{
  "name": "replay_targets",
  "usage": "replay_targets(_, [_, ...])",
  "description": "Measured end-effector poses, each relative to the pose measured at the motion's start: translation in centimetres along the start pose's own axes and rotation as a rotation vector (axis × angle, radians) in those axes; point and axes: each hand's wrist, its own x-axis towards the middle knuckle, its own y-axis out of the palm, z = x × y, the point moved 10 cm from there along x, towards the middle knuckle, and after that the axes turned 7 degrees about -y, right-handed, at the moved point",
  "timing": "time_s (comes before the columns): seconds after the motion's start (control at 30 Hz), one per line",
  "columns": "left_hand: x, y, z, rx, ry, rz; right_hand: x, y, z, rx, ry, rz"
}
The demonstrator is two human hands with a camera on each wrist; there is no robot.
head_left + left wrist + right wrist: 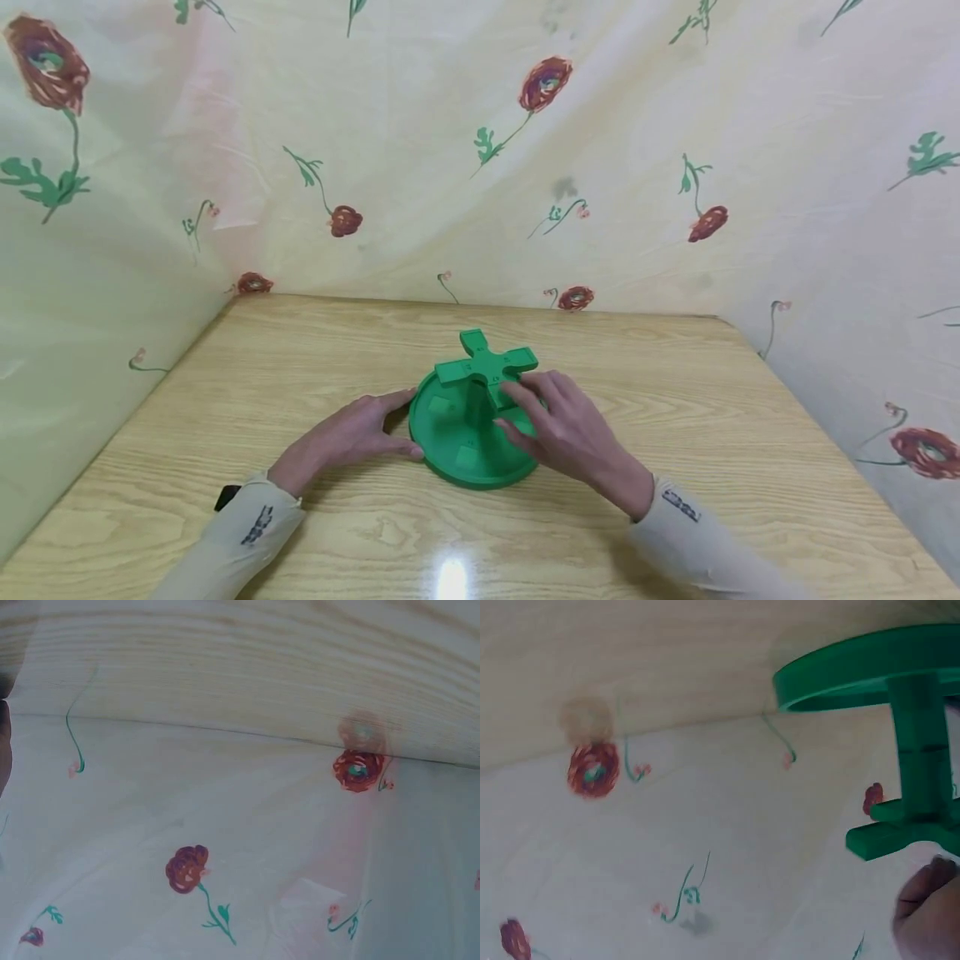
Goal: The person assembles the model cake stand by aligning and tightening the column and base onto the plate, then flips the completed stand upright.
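A green round tray-like base (438,417) with a raised rim sits on the table; a post rises from its middle and carries a green four-armed cross (486,363) on top. My left hand (360,433) rests at the base's left rim, thumb and fingers spread apart along it. At the cross's near arm is my right hand (558,421), its fingertips over the arm's edge and the thumb lower and apart. In the right wrist view the post (922,750) and cross appear upside down, with the right hand's bent fingers (930,900) close by the cross.
The wooden table (322,350) extends around the base. Behind it and at both sides hangs pale sheeting (420,167) printed with red flowers. Only table, sheeting and a sliver of the hand show in the left wrist view. A small black object (227,497) is at the left cuff.
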Motion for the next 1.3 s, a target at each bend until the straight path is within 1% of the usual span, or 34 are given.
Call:
replay_targets(0.07, [0.0,0.0,0.0,-0.002,-0.003,0.003,-0.2,0.0,-0.8,0.068,0.133,-0.043])
replay_targets(0.13, [0.0,0.0,0.0,-0.003,-0.007,0.006,-0.5,0.1,-1.5,0.14,0.239,-0.073])
replay_targets(0.2, [-0.1,0.0,0.0,-0.008,-0.01,0.01,-0.6,0.2,-1.8,0.194,0.308,-0.082])
replay_targets(0.27, [-0.1,0.0,-0.1,-0.009,-0.011,0.011,-0.8,0.3,-2.0,0.233,0.349,-0.083])
replay_targets(0.47, [-0.1,0.0,-0.1,-0.007,-0.011,0.008,-1.2,0.2,-2.7,0.292,0.446,-0.064])
replay_targets(0.57, [-0.1,0.0,-0.1,-0.006,-0.01,0.014,-1.4,0.2,-2.9,0.306,0.476,-0.041])
replay_targets(0.63, [-0.1,0.0,-0.1,-0.007,-0.009,0.013,-1.3,0.2,-2.8,0.312,0.47,-0.029])
replay_targets(0.7, [-0.1,0.0,-0.1,-0.008,-0.009,0.015,-1.1,0.1,-2.5,0.301,0.441,-0.026])
replay_targets(0.77, [-0.1,0.1,-0.1,-0.009,-0.011,0.016,-0.9,-0.2,-2.3,0.277,0.406,-0.046])
replay_targets(0.83, [-0.1,0.2,-0.1,-0.011,-0.015,0.019,-0.8,-0.8,-2.4,0.245,0.388,-0.084])
replay_targets(0.9, [-0.1,0.2,-0.1,-0.013,-0.017,0.022,-1.0,-1.3,-3.0,0.211,0.404,-0.115])
replay_targets(0.93, [-0.1,0.3,-0.1,-0.014,-0.019,0.021,-1.1,-1.3,-3.3,0.204,0.426,-0.116])
replay_targets(1.0, [0.0,0.3,-0.1,-0.014,-0.023,0.019,-1.5,-1.2,-4.2,0.205,0.487,-0.085])
replay_targets(1.1, [0.0,0.2,-0.1,-0.01,-0.028,0.016,-2.3,-0.1,-5.2,0.239,0.584,0.025])
replay_targets(1.17, [-0.1,0.1,-0.1,-0.008,-0.028,0.016,-2.8,0.5,-5.5,0.273,0.627,0.081])
replay_targets(1.23, [-0.1,0.1,-0.1,-0.007,-0.025,0.016,-3.0,0.9,-5.6,0.297,0.647,0.102])
replay_targets(1.3, [-0.1,0.1,0.0,-0.007,-0.019,0.015,-3.1,1.0,-5.6,0.312,0.651,0.099])
